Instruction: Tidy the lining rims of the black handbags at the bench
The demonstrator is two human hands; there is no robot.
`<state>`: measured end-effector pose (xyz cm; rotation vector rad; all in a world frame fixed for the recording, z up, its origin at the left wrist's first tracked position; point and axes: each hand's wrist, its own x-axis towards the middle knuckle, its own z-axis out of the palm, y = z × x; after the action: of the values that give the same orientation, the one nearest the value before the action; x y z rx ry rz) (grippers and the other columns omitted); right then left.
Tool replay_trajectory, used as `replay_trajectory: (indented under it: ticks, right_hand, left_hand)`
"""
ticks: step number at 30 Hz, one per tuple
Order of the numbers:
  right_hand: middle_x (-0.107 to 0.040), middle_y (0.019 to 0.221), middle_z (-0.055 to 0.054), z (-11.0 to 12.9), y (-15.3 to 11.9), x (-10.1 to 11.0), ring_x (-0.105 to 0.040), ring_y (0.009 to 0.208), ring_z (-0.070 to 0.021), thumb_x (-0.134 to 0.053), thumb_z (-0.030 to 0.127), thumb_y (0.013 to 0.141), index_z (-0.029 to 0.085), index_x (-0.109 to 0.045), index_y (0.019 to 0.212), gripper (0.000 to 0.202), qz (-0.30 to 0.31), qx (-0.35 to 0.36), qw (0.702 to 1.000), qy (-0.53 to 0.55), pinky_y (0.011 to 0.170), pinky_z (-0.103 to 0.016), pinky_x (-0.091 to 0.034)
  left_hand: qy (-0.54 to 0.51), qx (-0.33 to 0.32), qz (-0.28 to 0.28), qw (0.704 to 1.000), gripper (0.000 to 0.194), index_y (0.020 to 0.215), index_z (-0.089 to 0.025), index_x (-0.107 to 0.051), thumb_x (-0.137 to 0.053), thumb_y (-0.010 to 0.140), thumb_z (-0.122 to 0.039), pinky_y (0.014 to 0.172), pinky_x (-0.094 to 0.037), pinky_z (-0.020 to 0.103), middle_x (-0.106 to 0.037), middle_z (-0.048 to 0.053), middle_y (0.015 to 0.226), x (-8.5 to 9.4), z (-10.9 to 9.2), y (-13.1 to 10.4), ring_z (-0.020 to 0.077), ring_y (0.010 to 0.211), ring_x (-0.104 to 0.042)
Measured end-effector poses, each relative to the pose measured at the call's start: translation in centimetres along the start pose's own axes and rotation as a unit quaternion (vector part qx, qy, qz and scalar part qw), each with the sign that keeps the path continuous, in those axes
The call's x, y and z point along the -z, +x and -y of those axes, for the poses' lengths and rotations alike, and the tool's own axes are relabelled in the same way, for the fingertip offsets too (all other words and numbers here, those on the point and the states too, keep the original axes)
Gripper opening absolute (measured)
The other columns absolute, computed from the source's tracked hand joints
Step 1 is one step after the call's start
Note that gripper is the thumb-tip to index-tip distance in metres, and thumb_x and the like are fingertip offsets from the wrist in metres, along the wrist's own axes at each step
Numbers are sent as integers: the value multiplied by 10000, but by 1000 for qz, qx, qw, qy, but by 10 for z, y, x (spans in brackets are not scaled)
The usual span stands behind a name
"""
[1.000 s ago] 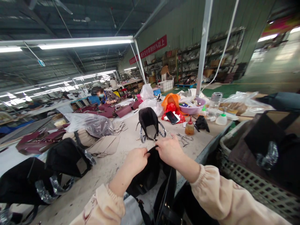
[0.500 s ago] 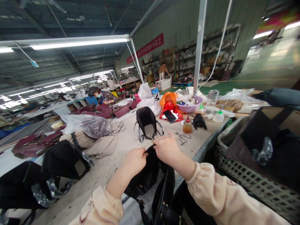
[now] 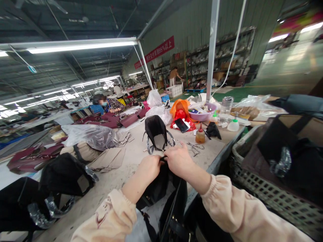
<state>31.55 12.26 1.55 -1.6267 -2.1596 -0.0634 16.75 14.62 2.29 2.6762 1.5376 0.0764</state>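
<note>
A black bag (image 3: 157,186) hangs below my two hands at the near edge of the table. My left hand (image 3: 151,168) is closed on its upper edge, fingertips pinched together. Close beside it, my right hand (image 3: 178,160) grips the same edge from the other side. The fingertips nearly meet; what lies right between them is hidden. Just beyond stands a small black bag (image 3: 155,129), its mouth open and its handles wrapped in clear film. Black straps with metal fittings (image 3: 174,218) hang under my right forearm.
Scissors (image 3: 195,148), a bottle of amber liquid (image 3: 200,135) and a phone (image 3: 182,125) lie to the right. More black bags (image 3: 67,174) sit at left beside beige panels (image 3: 108,159). A plastic basket (image 3: 272,185) holds bags at right. Across the table, a person (image 3: 108,102) bends over maroon pieces.
My left hand has moved right and slightly up, closer to my right hand, along the bag's edge. The whole view has shifted a little.
</note>
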Motion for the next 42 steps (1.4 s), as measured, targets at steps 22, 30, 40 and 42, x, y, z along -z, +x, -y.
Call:
replay_trajectory:
  ticks: [22,30,40,42]
  right_hand:
    - [-681,886,-58,0,-1,-2,-575,912,-233,-512,215,821,203,-652,822,141,3,5,1000,11,1000,-482,-194]
    - [-680,900,-41,-2,-1,1,-587,924,-210,-527,188,795,221,-667,939,203,-5,0,999,48,955,-391,-337]
    - [-647,979,-77,12,-95,37,-624,856,-211,-546,349,859,238,-431,1335,502,-56,57,989,122,742,-330,-510]
    - [-671,715,-26,29,-120,20,-625,584,-175,-565,405,837,172,-355,1386,633,2,147,983,111,511,-252,-476]
  left_hand:
    - [-20,-2,0,1000,329,842,-179,-660,-390,903,-358,675,-438,299,-714,94,843,-8,9,-3,227,799,-661]
    - [6,48,-8,999,344,841,-190,-677,-392,890,-377,685,-443,302,-716,101,859,-8,2,-1,222,816,-659]
    - [0,103,-10,995,294,857,-200,-692,-436,866,-344,758,-465,290,-715,92,896,-5,3,7,207,881,-653]
    - [-8,105,-10,994,291,865,-193,-694,-442,864,-339,786,-464,298,-712,100,923,-3,2,7,213,911,-648]
